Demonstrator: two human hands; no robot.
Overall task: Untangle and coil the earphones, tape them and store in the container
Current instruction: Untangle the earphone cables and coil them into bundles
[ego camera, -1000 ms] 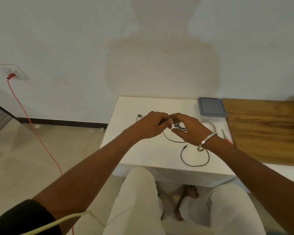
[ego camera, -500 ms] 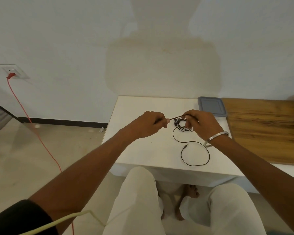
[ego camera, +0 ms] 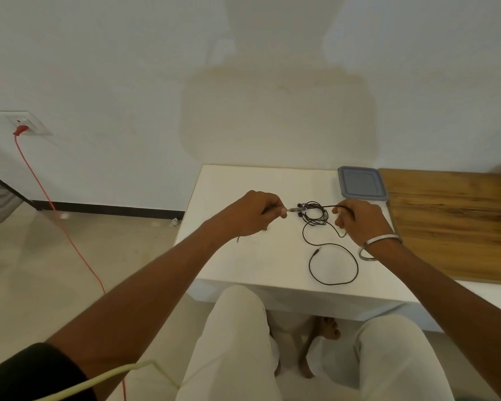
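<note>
Black wired earphones (ego camera: pixel 314 214) lie in a tangle on the white table (ego camera: pixel 243 256), with a loose loop and the plug (ego camera: pixel 318 250) trailing toward the near edge. My left hand (ego camera: pixel 256 214) pinches one stretch of the cable at its fingertips. My right hand (ego camera: pixel 357 219) grips another stretch, and the cable runs taut between the two hands just above the tangle. A grey lidded container (ego camera: pixel 360 183) stands at the table's far right corner.
A wooden board (ego camera: pixel 451 224) lies to the right of the white table. A red cable (ego camera: pixel 55 209) runs from a wall socket down across the floor on the left. My knees and bare feet are below the table's near edge.
My hands have moved apart, the right one going rightward. The cable is pulled taut between them and the tangle shows between the hands.
</note>
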